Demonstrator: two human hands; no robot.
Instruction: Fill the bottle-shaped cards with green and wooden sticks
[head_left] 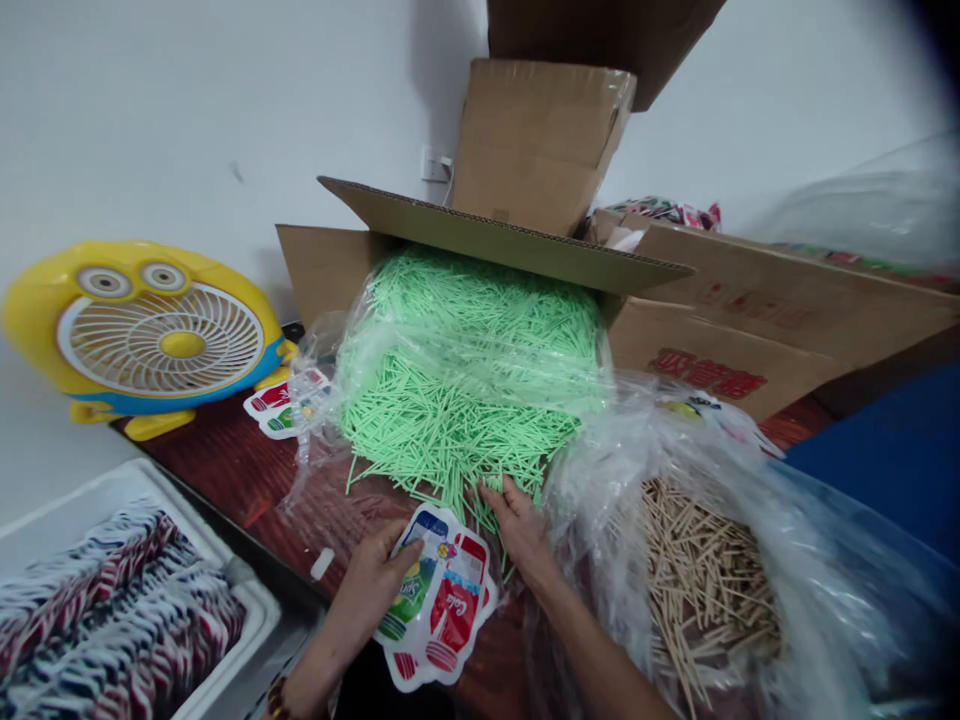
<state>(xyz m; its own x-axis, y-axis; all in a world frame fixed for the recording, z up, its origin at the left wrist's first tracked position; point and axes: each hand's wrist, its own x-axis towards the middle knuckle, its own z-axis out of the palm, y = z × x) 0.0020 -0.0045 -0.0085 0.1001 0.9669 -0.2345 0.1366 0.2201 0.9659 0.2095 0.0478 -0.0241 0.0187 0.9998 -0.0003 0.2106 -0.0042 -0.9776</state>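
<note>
Your left hand point(375, 572) is closed on a layered set of printed cards point(448, 595), with the thumb across the front face. The cards show a green bottle and a red cola can, and sit just in front of the green stick heap point(442, 415), the landmark for all places below. Your right hand point(523, 530) is at the heap's front edge, its fingers bent narrow and touching loose sticks. Whether it grips any of them cannot be told, as the fingertips are partly hidden.

The heap spills out of a carton point(510, 235) with raised flaps onto the dark red-brown worktop point(240, 470). Clear plastic lies over part of it. To the right of the heap, brown sticks point(705, 570) lie in a clear plastic bag point(817, 560). Beyond that bag, to the heap's right and rear, is a carton with red lettering point(750, 340).

Just left of the heap lies a second card set point(274, 410), partly under plastic. Farther left stands a yellow fan point(172, 335) with two round eyes. Left and in front of the heap, a white box point(251, 592) holds tightly packed items with red, white and dark edges. Behind the heap, a taller carton point(536, 140) stands near the wall.
</note>
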